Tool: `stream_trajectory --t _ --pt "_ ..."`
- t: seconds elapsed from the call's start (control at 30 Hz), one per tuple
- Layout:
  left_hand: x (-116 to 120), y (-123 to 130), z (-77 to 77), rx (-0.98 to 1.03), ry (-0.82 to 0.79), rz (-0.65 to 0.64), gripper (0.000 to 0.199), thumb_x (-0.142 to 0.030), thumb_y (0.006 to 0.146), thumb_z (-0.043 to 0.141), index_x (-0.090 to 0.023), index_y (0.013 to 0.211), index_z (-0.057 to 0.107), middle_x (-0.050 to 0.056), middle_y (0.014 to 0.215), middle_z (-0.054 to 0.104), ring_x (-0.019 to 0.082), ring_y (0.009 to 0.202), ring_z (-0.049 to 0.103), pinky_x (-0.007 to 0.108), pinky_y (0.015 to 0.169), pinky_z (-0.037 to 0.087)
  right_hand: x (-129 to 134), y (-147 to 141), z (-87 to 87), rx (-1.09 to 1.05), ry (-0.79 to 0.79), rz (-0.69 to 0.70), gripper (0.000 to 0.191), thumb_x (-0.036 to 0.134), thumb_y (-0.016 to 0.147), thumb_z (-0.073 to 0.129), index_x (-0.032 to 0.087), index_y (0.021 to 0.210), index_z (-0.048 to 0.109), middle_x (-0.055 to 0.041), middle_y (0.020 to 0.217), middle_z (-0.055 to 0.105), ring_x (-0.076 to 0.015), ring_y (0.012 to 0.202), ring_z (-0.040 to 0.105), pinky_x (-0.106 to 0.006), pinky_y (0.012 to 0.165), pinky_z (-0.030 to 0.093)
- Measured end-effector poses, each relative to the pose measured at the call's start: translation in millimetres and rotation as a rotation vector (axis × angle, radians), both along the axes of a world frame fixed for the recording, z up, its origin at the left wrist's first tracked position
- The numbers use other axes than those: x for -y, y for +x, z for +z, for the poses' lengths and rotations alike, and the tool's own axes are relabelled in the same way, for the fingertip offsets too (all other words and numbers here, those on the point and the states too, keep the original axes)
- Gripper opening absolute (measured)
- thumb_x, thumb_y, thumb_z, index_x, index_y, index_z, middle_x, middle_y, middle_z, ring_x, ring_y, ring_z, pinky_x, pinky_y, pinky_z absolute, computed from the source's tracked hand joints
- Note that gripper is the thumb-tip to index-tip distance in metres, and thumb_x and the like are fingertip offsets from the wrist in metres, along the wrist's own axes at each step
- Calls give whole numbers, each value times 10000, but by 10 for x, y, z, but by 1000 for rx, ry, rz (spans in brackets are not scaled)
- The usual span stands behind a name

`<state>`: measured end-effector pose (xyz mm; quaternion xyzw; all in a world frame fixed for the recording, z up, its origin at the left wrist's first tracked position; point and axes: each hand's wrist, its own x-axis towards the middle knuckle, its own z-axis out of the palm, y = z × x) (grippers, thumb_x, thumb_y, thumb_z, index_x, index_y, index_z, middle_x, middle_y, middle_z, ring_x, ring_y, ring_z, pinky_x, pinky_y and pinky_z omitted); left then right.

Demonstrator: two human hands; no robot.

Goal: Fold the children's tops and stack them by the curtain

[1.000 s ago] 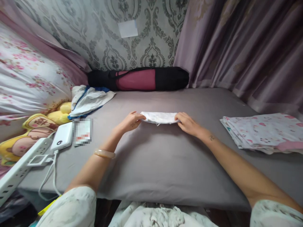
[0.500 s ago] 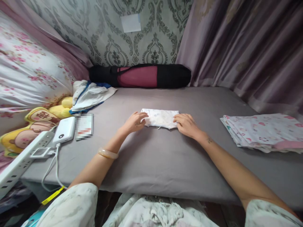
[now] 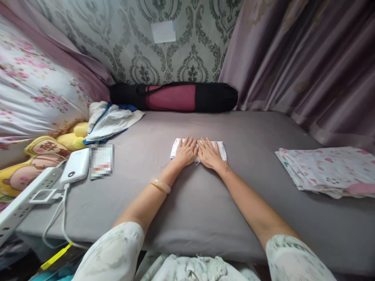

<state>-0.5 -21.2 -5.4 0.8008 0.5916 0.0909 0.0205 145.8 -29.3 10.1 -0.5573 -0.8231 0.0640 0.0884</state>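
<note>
A small folded white cloth (image 3: 221, 150) with a faint print lies on the grey sheet (image 3: 187, 203) in front of me. Both palms press down on it, side by side near its middle. My left hand (image 3: 186, 151) is flat with fingers spread, and a pale bangle (image 3: 160, 185) circles that forearm. Fingers stretched out, my right hand (image 3: 208, 153) rests against the left one. Much of the cloth's middle is hidden under the hands; its two ends show.
Folded printed fabric (image 3: 331, 168) lies at right. At left are a white power bank (image 3: 75, 166), a power strip (image 3: 26, 195), a blurred packet (image 3: 101, 160), a plush toy (image 3: 43, 164) and a crumpled white-and-blue cloth (image 3: 114, 121). A black-and-red long bag (image 3: 170, 97) lies along the wall.
My hands have moved inward from the two ends of the folded cloth to its middle, and they now lie flat on top. The view has shifted slightly.
</note>
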Motion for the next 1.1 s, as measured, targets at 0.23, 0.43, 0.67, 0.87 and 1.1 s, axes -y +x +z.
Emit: stream_trajectory --t 0.23,0.43,0.67,0.87,1.1 --pt "-18 -8 -36 22 -71 9 603 -423 999 188 -135 1515 305 125 1573 301 307 1467 222 542 1185 142 -34 14 -40 -20 -41 -1 549 314 990 224 179 1510 338 -94 1577 297 -291 1451 241 -574 1162 143" --pt "-29 -5 -72 36 -60 52 593 -445 991 218 -188 1517 313 113 1572 310 306 1467 223 534 1182 158 -47 -12 -80 -31 -41 -45 549 300 982 233 153 1497 353 -97 1574 302 -269 1457 229 -547 1174 118" --pt "-10 -6 -106 59 -29 121 595 -462 985 223 -194 1501 347 101 1559 344 301 1467 227 485 1196 150 -50 -45 -123 -40 -16 -139 575 322 979 243 65 1484 347 -165 1551 329 -279 1452 241 -514 1178 116" --pt "11 -19 -77 36 -41 181 626 -440 989 180 -113 1498 343 162 1559 319 313 1466 225 497 1197 136 -45 -56 -150 -36 23 -239 601 377 989 243 20 1451 386 -205 1534 344 -322 1439 256 -499 1166 141" --pt "42 -56 -26 61 -46 232 610 -415 989 186 -101 1484 351 168 1555 325 288 1466 233 495 1191 173 -48 23 -134 12 6 -258 647 385 994 220 -53 1448 362 -234 1533 327 -326 1441 246 -446 1175 153"
